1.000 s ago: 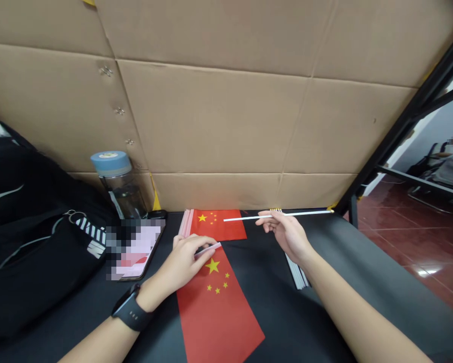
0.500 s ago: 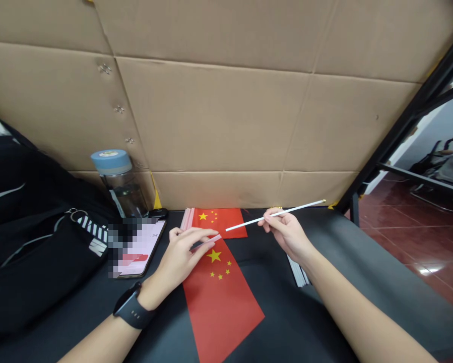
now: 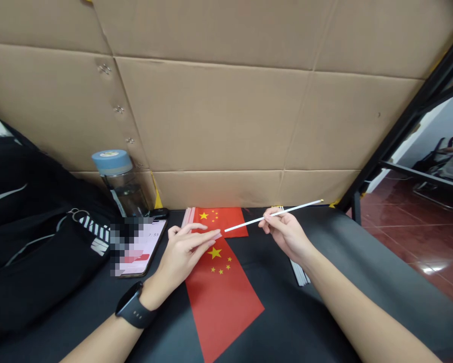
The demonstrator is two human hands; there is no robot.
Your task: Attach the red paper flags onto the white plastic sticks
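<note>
My left hand (image 3: 188,249) pinches the pale sleeve edge of a red flag (image 3: 226,297) with yellow stars between thumb and fingers. The flag hangs down from there across the black tabletop towards me. In my right hand (image 3: 286,232) is a thin white stick (image 3: 249,222), gripped near its middle. Its left end points at the sleeve's upper corner, close to my left fingertips, with a small gap between; the gold-tipped end points up and right. Behind lies a stack of red flags (image 3: 234,219) with pale sleeve edges. A bundle of white sticks (image 3: 301,275) rests partly under my right hand.
On the left are a phone (image 3: 141,249) with a lit screen, a blue-lidded bottle (image 3: 122,186) and a black bag (image 3: 29,252). A cardboard panel (image 3: 218,116) rises behind the table. A black metal frame (image 3: 392,136) stands at right, a person beyond it.
My left fingers have shifted on the flag's sleeve, the index finger now lying along its edge. The stick's left end has barely moved, and the flag's lower end has swung slightly right.
</note>
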